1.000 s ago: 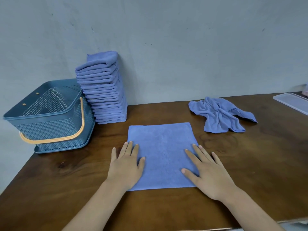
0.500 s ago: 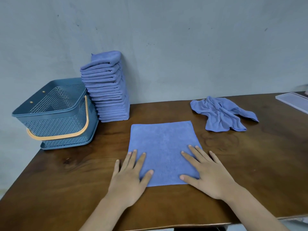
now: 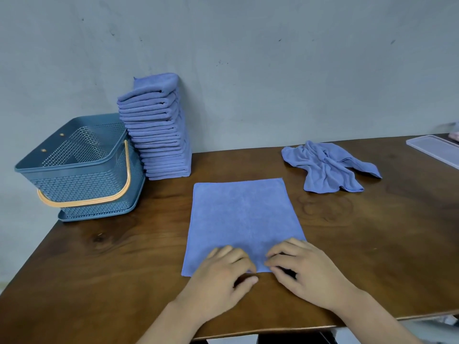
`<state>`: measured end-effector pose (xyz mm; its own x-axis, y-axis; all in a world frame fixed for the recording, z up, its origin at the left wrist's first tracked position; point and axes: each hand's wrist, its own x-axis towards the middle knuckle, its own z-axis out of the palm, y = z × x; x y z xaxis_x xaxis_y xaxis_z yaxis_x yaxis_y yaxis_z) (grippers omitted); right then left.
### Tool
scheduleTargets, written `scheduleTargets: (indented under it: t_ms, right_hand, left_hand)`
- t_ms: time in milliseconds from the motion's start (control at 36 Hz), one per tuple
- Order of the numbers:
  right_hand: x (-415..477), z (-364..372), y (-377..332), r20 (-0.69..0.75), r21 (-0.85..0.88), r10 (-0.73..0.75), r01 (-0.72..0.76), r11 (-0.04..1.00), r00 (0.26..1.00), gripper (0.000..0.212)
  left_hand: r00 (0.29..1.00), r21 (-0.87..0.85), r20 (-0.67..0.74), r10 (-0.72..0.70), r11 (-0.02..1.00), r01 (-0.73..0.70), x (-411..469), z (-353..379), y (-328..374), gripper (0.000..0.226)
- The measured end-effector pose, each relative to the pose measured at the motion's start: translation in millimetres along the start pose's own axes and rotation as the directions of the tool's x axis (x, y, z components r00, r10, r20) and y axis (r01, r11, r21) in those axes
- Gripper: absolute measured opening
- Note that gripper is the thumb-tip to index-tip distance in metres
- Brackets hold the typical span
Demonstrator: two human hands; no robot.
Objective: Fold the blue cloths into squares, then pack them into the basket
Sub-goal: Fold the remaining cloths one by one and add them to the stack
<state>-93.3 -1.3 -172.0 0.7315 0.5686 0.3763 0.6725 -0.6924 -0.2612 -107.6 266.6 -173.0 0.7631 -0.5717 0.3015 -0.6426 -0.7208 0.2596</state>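
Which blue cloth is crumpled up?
The crumpled cloth at the far right, untouched. The flat cloth lies spread in the middle, and the rest are folded in the stack by the basket.

The left hand (image 3: 221,274) and right hand (image 3: 305,271) no longer lie flat and spread on the two sides of the flat cloth (image 3: 243,219). They have slid back toward the near edge of the table (image 3: 104,264) and drawn almost together at the middle of the cloth's near hem. Their fingers are now curled and pinch that hem.
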Motion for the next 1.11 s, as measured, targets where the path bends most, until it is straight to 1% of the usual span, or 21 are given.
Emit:
scheduleTargets:
  t_ms: [83, 194, 306, 417, 500, 583, 667, 722, 833, 889, 944, 972, 1056, 1111]
  right_hand:
    - [2, -3, -2, 0.02, 0.009, 0.023, -0.023, 1.0, 1.0, 0.016]
    - [5, -2, -2, 0.017, 0.025, 0.041, -0.042, 0.999, 0.999, 0.019]
    - [5, -1, -1, 0.015, 0.037, 0.058, -0.058, 0.998, 0.998, 0.02]
    - [13, -1, -4, 0.008, 0.019, 0.065, -0.065, 0.998, 0.998, 0.022]
    - [18, 4, -7, -0.004, 0.007, 0.052, -0.052, 0.999, 0.999, 0.011]
    - [16, 5, -5, -0.009, 0.007, 0.056, -0.056, 0.998, 0.998, 0.008]
    - [14, 7, -1, -0.002, 0.014, 0.066, -0.066, 0.998, 0.998, 0.014]
    - [14, 7, 0, 0.008, 0.009, 0.059, -0.059, 0.998, 0.998, 0.018]
    - [6, -4, 8, -0.004, -0.007, 0.074, -0.074, 0.997, 0.997, 0.015]
    - [-5, -15, 18, -0.02, -0.002, 0.12, -0.12, 0.993, 0.993, 0.011]
    - [-19, -24, 29, -0.036, 0.055, 0.203, -0.201, 0.978, 0.979, 0.018]
    - [-25, -28, 32, -0.044, 0.122, 0.268, -0.261, 0.958, 0.962, 0.023]
    - [-33, -36, 34, -0.066, 0.359, 0.469, -0.418, 0.835, 0.881, 0.028]
    - [-30, -38, 32, -0.05, 0.435, 0.533, -0.462, 0.773, 0.845, 0.027]
  left_hand:
    - [1.0, 0.017, -0.026, -0.007, 1.0, 0.008, 3, 2, -1, 0.018]
    - [0.999, 0.023, -0.006, -0.049, 0.999, 0.049, 6, 6, -3, 0.019]
    - [0.999, 0.08, -0.024, -0.048, 0.996, 0.05, 10, 11, -1, 0.019]
    - [0.993, -0.014, -0.026, -0.114, 0.993, 0.114, 10, 7, -2, 0.016]
    - [0.992, -0.06, -0.016, -0.128, 0.99, 0.127, 7, 4, -1, 0.013]
    - [0.994, -0.018, -0.05, -0.1, 0.995, 0.099, 9, 6, 8, 0.015]
    - [0.993, 0.09, -0.099, -0.068, 0.993, 0.077, 15, 13, 14, 0.026]
    - [0.99, 0.141, -0.129, -0.06, 0.987, 0.078, 19, 17, 12, 0.026]
    - [0.983, 0.147, -0.156, -0.097, 0.982, 0.12, 14, 10, -3, 0.023]
    - [0.978, 0.128, -0.155, -0.138, 0.979, 0.159, 2, 0, -18, 0.023]
    - [0.966, 0.083, -0.147, -0.213, 0.97, 0.227, -16, -12, -34, 0.023]
    - [0.956, 0.049, -0.141, -0.258, 0.963, 0.267, -26, -17, -42, 0.023]
    - [0.922, -0.108, -0.116, -0.37, 0.927, 0.359, -47, -32, -57, 0.02]
    - [0.893, -0.25, -0.112, -0.436, 0.882, 0.4, -52, -40, -56, 0.018]
